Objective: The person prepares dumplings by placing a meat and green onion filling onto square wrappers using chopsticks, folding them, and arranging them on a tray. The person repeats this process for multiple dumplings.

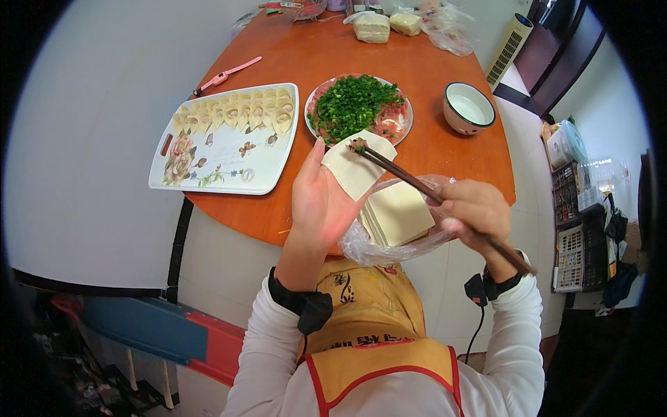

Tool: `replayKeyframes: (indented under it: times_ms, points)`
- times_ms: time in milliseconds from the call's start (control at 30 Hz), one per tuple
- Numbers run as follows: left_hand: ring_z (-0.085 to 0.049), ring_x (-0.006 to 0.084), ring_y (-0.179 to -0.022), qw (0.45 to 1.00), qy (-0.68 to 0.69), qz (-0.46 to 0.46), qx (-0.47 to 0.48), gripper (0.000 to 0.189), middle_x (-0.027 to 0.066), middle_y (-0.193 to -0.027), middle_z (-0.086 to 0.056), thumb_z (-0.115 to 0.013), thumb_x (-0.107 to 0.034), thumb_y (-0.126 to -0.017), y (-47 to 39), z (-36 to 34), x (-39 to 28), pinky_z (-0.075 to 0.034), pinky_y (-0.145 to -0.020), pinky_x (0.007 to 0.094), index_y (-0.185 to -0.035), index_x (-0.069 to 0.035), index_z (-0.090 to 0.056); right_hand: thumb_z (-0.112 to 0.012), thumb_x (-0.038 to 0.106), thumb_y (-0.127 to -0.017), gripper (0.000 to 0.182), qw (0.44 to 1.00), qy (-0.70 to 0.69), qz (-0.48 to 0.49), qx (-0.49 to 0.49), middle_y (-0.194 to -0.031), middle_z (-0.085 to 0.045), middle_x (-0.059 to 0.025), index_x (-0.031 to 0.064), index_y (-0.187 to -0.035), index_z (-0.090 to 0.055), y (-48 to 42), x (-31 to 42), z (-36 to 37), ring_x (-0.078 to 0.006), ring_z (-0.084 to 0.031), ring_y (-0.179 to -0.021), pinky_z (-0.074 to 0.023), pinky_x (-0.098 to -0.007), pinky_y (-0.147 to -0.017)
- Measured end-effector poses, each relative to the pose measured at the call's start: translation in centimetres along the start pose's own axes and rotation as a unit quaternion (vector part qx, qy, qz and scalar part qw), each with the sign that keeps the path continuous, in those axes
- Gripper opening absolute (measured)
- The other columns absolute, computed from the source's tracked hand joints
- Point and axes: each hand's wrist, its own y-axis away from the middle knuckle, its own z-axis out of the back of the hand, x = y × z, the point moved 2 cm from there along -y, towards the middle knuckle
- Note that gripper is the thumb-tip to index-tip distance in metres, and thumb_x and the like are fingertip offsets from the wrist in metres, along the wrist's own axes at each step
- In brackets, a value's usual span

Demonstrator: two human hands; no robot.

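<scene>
A square dough wrapper (354, 169) lies across the palm and fingers of my left hand (325, 203), which is turned upward. My right hand (474, 211) grips a pair of dark wooden chopsticks (406, 177). Their tips carry a small lump of meat filling (359, 144) with green bits, right at the wrapper's upper part. Just beyond stands a plate (410, 117) of pink minced meat (393, 117) heaped with chopped green onion (357, 107). Below my hands, a stack of wrappers (398, 213) rests in an opened clear plastic bag (365, 250).
Left on the wooden table (417, 62) is a flowered white tray (229, 161) with rows of folded wontons (242, 112). A pink wristwatch (221, 78) lies behind it. At right stands a white bowl (469, 108) holding clear liquid. Bagged pale blocks (371, 27) sit at the far end.
</scene>
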Motion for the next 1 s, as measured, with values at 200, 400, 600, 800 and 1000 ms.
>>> replayKeyframes:
  times_ms: [200, 400, 600, 800, 1000]
  points:
    - [-0.043, 0.031, -0.124, 1.0, 0.005, 0.007, -0.014, 0.054, 0.0187, -0.132, -0.045, -0.027, -0.037, -0.099, 0.3, 0.1, -0.7, -0.031, -0.106, 0.0477, -0.134, 0.003, -0.033, -0.075, 0.016, -0.073, 0.027, 0.997, 0.063, 0.015, 0.048, -0.08, -0.063, -0.0134, 0.0005, -0.088, -0.058, -0.1, 1.4, -0.7, -0.0266, -0.062, -0.063, -0.0488, -0.032, -0.051]
    - [-0.045, 0.0306, -0.122, 1.0, 0.01, 0.007, -0.019, 0.055, 0.0188, -0.13, -0.048, -0.03, -0.037, -0.098, 0.5, 0.9, -1.0, -0.032, -0.105, 0.0456, -0.132, 0.005, -0.036, -0.072, 0.02, -0.076, 0.026, 0.996, 0.064, -0.005, 0.058, -0.08, -0.063, -0.0129, 0.0009, -0.086, -0.058, -0.2, 2.3, 0.3, -0.0265, -0.062, -0.063, -0.0489, -0.0326, -0.05]
    - [-0.043, 0.0318, -0.125, 1.0, 0.008, -0.01, -0.017, 0.06, 0.0221, -0.132, -0.046, -0.032, -0.039, -0.098, 0.6, 0.6, -1.2, -0.029, -0.108, 0.0439, -0.133, 0.009, -0.034, -0.066, 0.021, -0.082, 0.022, 0.997, 0.032, -0.075, 0.016, -0.08, -0.065, -0.0135, 0.0008, -0.086, -0.059, -0.4, 2.9, 1.2, -0.0291, -0.064, -0.064, -0.0516, -0.0346, -0.055]
    - [-0.043, 0.0317, -0.124, 1.0, -0.005, -0.007, 0.003, 0.061, 0.0206, -0.133, -0.045, -0.031, -0.04, -0.097, 0.8, 0.3, -0.7, -0.028, -0.108, 0.0451, -0.135, 0.007, -0.033, -0.044, 0.01, -0.095, 0.013, 0.931, -0.157, -0.257, -0.208, -0.084, -0.059, -0.0181, -0.0016, -0.09, -0.049, 1.0, 1.3, 0.0, -0.0208, -0.065, -0.061, -0.0538, -0.0309, -0.056]
    - [-0.042, 0.031, -0.125, 0.999, -0.008, -0.027, 0.016, 0.062, 0.0197, -0.134, -0.044, -0.032, -0.042, -0.097, 0.8, -0.1, -0.1, -0.028, -0.108, 0.0443, -0.135, 0.007, -0.032, -0.049, 0.021, -0.097, 0.022, 0.789, -0.309, -0.397, -0.353, -0.073, -0.061, -0.0157, 0.0015, -0.087, -0.048, 1.6, -1.4, -1.9, -0.0204, -0.063, -0.053, -0.0524, -0.0286, -0.047]
